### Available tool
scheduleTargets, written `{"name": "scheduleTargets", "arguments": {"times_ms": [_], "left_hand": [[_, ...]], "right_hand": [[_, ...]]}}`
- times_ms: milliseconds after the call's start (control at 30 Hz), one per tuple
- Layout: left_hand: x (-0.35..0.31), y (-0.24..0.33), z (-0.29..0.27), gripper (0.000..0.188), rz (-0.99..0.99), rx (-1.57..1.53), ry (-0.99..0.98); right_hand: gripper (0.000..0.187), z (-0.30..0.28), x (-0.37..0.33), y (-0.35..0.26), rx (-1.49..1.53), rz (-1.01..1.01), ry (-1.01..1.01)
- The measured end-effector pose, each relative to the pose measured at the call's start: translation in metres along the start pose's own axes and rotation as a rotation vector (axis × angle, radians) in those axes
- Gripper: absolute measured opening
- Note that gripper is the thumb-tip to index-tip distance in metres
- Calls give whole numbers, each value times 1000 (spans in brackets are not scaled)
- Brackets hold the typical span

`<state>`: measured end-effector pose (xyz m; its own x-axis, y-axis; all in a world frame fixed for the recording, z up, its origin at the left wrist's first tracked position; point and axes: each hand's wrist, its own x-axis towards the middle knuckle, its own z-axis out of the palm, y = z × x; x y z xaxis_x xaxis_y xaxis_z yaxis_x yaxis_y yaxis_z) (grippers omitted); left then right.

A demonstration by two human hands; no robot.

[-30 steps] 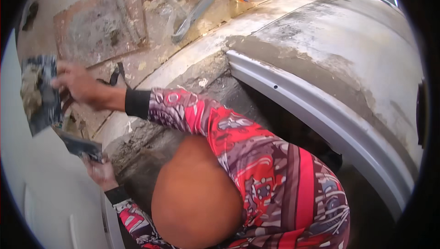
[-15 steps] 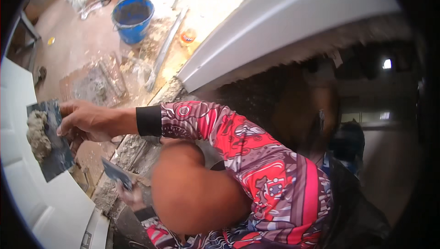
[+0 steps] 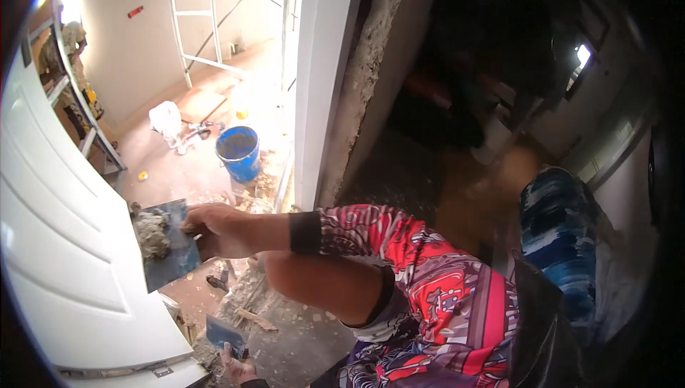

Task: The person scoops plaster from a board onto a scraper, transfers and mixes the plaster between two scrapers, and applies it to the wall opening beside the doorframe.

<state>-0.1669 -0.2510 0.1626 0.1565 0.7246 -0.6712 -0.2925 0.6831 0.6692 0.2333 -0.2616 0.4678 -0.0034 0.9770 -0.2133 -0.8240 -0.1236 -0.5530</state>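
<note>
My right hand (image 3: 225,229) reaches left across the view, closed on a plastering trowel (image 3: 173,263). A thick lump of grey mortar (image 3: 151,236) clings to the trowel's face. Its plate is right by the edge of a white panelled door (image 3: 68,238); I cannot tell if they touch. Lower down, my left hand (image 3: 239,369) grips a smaller flat-bladed trowel (image 3: 225,335), its blue-grey blade pointing up and left. The handles of both tools are mostly hidden by my fingers. My bare knee (image 3: 314,277) shows between the two arms.
A white door frame (image 3: 322,67) rises beside a rough, broken wall edge (image 3: 374,52). Beyond it a blue bucket (image 3: 241,165) stands on the dirty floor, near a white bag (image 3: 165,121). White scaffolding (image 3: 194,13) stands further back. Mortar crumbs litter the threshold.
The view has swung up, so the scaffolding and back wall now show. Both hands appear further right and lower, still holding their trowels. The mortar lump remains on the right one.
</note>
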Motion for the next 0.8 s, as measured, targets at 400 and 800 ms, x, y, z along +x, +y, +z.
{"name": "scheduleTargets", "arguments": {"times_ms": [400, 800], "left_hand": [[25, -11, -9, 37, 76, 34, -168], [5, -26, -28, 35, 125, -50, -82]], "right_hand": [[14, -11, -4, 67, 38, -1, 96], [22, 3, 31, 92, -102, 36, 15]]}}
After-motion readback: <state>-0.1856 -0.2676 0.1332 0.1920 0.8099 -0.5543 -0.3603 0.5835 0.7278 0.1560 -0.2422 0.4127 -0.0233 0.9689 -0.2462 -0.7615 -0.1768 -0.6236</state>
